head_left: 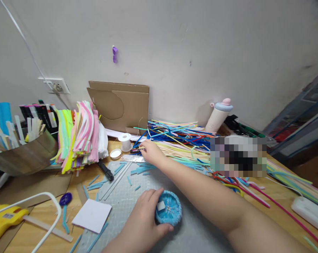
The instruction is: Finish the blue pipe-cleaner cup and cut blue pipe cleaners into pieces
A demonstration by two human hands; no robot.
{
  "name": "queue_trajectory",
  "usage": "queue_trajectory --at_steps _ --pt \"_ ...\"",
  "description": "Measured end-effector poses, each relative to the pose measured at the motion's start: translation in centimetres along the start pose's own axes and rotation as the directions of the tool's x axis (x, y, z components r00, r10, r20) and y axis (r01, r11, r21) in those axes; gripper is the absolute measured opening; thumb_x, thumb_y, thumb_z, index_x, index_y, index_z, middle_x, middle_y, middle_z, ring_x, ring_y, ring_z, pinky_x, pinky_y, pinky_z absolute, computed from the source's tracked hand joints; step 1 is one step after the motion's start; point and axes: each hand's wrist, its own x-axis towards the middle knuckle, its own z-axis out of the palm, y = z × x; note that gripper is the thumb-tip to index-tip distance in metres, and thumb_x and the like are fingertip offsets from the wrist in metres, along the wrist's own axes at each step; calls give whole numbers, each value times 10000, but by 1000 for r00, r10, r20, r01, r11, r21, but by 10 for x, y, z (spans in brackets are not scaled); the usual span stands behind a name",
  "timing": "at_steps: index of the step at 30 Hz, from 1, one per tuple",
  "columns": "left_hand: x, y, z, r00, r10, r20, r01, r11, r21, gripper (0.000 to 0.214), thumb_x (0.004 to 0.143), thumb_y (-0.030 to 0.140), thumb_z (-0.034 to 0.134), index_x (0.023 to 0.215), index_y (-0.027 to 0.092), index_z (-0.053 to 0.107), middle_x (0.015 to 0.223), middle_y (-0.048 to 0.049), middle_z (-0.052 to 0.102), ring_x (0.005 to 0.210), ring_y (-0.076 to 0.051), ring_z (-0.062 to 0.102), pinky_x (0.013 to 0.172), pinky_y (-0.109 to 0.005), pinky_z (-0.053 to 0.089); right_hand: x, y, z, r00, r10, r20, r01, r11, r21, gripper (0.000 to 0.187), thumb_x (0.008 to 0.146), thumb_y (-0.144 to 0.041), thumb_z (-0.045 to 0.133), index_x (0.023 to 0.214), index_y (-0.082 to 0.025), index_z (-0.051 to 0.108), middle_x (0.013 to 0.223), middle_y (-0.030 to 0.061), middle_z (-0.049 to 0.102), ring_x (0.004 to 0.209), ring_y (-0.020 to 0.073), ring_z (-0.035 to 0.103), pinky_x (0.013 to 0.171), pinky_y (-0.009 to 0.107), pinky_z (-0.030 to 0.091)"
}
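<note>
As I scan the wooden desk (46, 242) through the head camera, a yellow glue gun (8, 217) lies at far left, below a bin (24, 160) of sticks. Next come a dark blue disc (65, 199) on a pale blue stem, bundles of pipe cleaners (82, 135), and a white card (91, 215) partly on the grey mat (122, 200). Cardboard (134, 105) stands against the wall (159, 45), behind a round lid (115, 153) and a white spool (125, 142). My left hand (145, 215) curls around a fuzzy blue bowl (174, 215) over the mat, with a small white square (161, 205) inside it. My right hand (151, 150) reaches across to a small dark object (135, 151) near the spool; its fingertips are close together, but I cannot tell whether they grip it. Farther right are loose pipe cleaners (174, 135), a cream bottle (215, 119), a pixelated patch and a white box (310, 211) with a cord.
</note>
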Motion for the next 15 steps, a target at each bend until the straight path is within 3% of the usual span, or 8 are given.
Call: queue_trajectory --at_steps 4,8,9,10,12,13,15 --pt "4 -1 1 987 -74 -144 67 996 -51 700 617 269 738 1258 240 459 1264 -95 522 1192 -297 452 1021 -492 336 -51 -7 -26 997 41 -60 -26 972 233 164 800 -209 551 944 -203 628 995 43 611 934 178 568 831 308 443" --pt "12 1 -6 941 -181 -286 147 980 -136 632 685 293 670 1258 190 426 1277 -115 502 1218 -294 440 1012 -485 336 -120 -11 -34 961 250 -119 -161 854 495 255 898 -340 377 1076 -226 521 1114 78 579 1039 196 557 833 338 465" --pt "13 2 -7 932 -188 -309 145 977 -159 625 700 308 658 1262 183 414 1283 -120 496 1217 -293 442 1003 -479 346 -136 -14 -31 921 381 -75 -208 647 734 228 874 -358 433 1049 -243 524 1122 71 578 1070 206 547 858 346 454" --pt "13 3 -8 928 -185 -322 133 975 -178 618 715 318 646 1265 181 402 1289 -123 490 1213 -290 445 994 -472 357 -150 -16 -28 902 430 28 -222 408 885 224 856 -366 474 1047 -258 518 1126 62 582 1079 210 546 872 352 448" --pt "12 6 -8 935 -160 -315 99 974 -202 604 736 333 635 1265 186 381 1284 -125 486 1195 -285 457 981 -465 372 -171 -23 -18 912 330 243 -268 31 963 310 869 -400 470 1154 -280 476 1165 60 581 1052 220 566 868 379 447" --pt "10 8 -7 944 -150 -295 91 975 -205 597 741 342 636 1257 191 376 1269 -123 489 1179 -281 467 973 -462 381 -177 -25 -14 916 255 308 -293 -96 951 344 881 -426 450 1193 -280 461 1185 61 579 1042 219 573 863 381 448" --pt "7 9 -3 959 -139 -247 92 977 -194 600 737 374 651 1235 196 369 1236 -126 486 1143 -282 483 937 -458 418 -183 -28 -7 909 144 390 -346 -260 902 395 897 -468 417 1247 -287 435 1206 56 580 1012 214 590 848 379 452"
